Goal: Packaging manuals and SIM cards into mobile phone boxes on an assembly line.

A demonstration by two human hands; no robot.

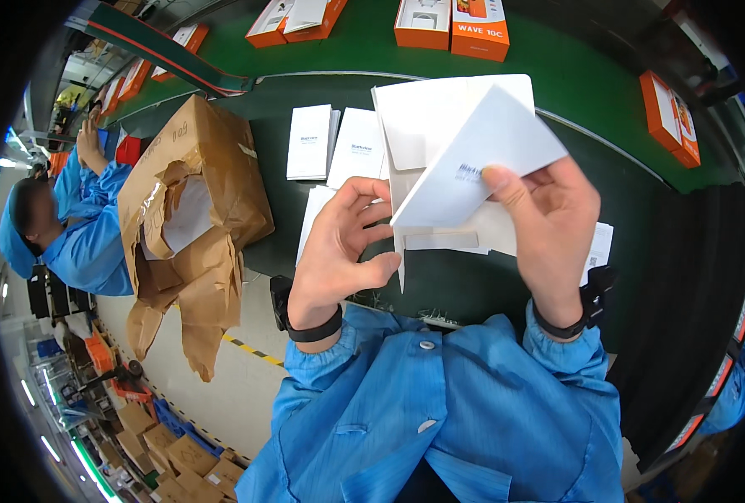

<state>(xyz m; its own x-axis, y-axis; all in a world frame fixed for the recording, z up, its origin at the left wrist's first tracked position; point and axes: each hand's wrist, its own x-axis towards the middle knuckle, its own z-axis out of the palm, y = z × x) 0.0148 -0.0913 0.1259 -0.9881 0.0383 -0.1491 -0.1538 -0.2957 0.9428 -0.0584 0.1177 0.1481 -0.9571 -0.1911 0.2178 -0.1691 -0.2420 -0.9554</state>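
Observation:
My right hand [553, 222] pinches a thin white booklet [490, 151] with small dark print, thumb on its face and fingers behind. The booklet is tilted, one corner pointing down toward my left hand. Behind it is an unfolded white card sleeve [406, 138] with flaps and creases, partly covered by the booklet. My left hand [339, 251] is curled at the sleeve's left edge, its thumb near the lower flap; how firmly it grips is partly hidden. Left of the sleeve lie white printed packets [309, 142] in small stacks on the dark green bench.
A torn brown paper-wrapped parcel [247, 180] stands at the bench's left edge. Beyond the bench, orange-and-white boxes [480, 29] sit on a green conveyor belt [356, 42]. A co-worker in blue [87, 222] is at far left. White papers [599, 247] lie by my right wrist.

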